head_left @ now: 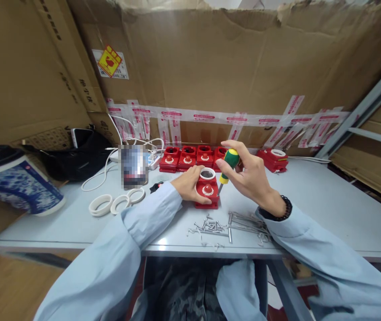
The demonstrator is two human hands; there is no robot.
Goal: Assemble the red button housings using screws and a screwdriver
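Note:
My left hand [187,184] is closed round the left side of a red plastic block [207,192] with a white ring fitted on top, steadying it on the grey table [327,209]. My right hand [248,174] grips a screwdriver [227,166] with a green and yellow handle, held upright with its tip at the block's right side. A heap of metal screws and long nails [230,226] lies just in front of the block, between my forearms.
A row of several red blocks [190,158] stands behind the one I hold, with another [273,159] to the right. Three white rings [116,203] lie at the left, near a white cable, a black bag [76,158] and a blurred object. Cardboard walls close the back.

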